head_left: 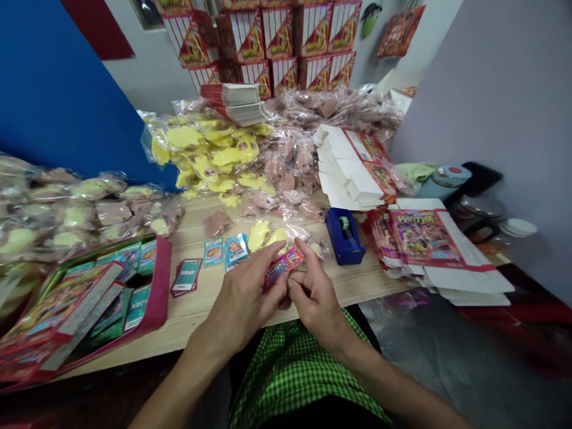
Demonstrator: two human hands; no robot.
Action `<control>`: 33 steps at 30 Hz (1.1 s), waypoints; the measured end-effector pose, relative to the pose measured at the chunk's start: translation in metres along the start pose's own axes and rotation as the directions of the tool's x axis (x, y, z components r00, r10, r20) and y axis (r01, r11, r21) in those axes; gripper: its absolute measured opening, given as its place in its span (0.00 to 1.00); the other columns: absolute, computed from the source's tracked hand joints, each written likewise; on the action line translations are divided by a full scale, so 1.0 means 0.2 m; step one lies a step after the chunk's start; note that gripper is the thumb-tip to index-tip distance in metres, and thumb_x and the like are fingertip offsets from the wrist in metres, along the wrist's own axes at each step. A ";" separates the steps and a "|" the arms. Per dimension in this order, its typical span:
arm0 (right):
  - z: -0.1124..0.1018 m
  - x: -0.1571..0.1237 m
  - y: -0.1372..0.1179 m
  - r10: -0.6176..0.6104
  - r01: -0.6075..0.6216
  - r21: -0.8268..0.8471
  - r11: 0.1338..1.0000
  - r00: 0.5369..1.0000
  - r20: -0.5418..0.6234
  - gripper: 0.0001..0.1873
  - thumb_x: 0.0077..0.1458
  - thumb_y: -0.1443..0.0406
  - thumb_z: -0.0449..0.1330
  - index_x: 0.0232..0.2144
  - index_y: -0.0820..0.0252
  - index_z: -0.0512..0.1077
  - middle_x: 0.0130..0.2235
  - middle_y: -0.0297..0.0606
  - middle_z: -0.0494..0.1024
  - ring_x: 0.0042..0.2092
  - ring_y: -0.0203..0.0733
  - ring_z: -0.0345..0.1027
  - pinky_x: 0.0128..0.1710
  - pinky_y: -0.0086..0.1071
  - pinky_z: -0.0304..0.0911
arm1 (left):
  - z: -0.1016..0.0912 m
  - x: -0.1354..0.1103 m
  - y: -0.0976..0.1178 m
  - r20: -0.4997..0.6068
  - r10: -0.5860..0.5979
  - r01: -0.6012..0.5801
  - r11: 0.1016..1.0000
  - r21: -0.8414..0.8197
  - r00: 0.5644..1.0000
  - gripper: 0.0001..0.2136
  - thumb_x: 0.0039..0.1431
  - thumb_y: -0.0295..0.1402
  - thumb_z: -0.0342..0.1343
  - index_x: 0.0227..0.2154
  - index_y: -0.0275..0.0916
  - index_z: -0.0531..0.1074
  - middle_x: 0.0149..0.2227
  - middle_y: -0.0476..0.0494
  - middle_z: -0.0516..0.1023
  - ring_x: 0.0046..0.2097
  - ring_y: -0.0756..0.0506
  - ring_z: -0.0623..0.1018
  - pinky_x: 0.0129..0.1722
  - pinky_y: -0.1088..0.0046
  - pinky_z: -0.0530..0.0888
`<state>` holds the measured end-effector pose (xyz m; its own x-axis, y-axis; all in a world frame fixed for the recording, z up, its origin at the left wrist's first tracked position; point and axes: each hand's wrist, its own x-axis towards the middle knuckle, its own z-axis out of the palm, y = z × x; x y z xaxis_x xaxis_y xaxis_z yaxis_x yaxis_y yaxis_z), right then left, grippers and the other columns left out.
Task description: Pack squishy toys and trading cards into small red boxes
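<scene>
Both hands meet over the front edge of the wooden table [210, 304]. My left hand [243, 301] and my right hand [315, 295] pinch a small stack of red, colourfully printed cards [283, 266] between their fingers, the stack tilted up to the right. Just beyond the hands lie a few teal and blue cards [224, 250] and a small pile of dark red cards [186, 277]. Yellow toys in clear bags [263, 235] lie right behind the fingertips.
A blue tape dispenser [344, 235] stands right of the hands. Flat printed cartons [422, 241] are stacked at the right. An open red box of cards [89, 304] sits at the left. Heaps of bagged yellow [205, 152] and pink toys [295, 170] fill the back.
</scene>
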<state>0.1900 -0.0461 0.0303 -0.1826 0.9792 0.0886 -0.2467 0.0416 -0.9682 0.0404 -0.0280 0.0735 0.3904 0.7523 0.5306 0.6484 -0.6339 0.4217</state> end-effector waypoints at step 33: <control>-0.35 0.33 0.13 -0.042 0.109 -0.969 0.221 0.994 0.102 0.35 0.55 0.71 0.55 0.66 0.68 0.64 0.69 0.57 0.60 0.67 0.68 0.53 0.62 0.61 0.57 | -0.08 -0.59 -0.35 -0.219 -0.677 0.705 0.703 0.088 0.703 0.23 0.53 0.52 0.60 0.45 0.41 0.70 0.51 0.34 0.75 0.54 0.30 0.76 0.54 0.43 0.74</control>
<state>0.2384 0.0340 -0.0047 -0.2682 0.9512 0.1524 0.8480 0.3082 -0.4312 -0.0620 -0.0758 -0.0065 -0.3077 0.9186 0.2480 0.7890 0.1006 0.6062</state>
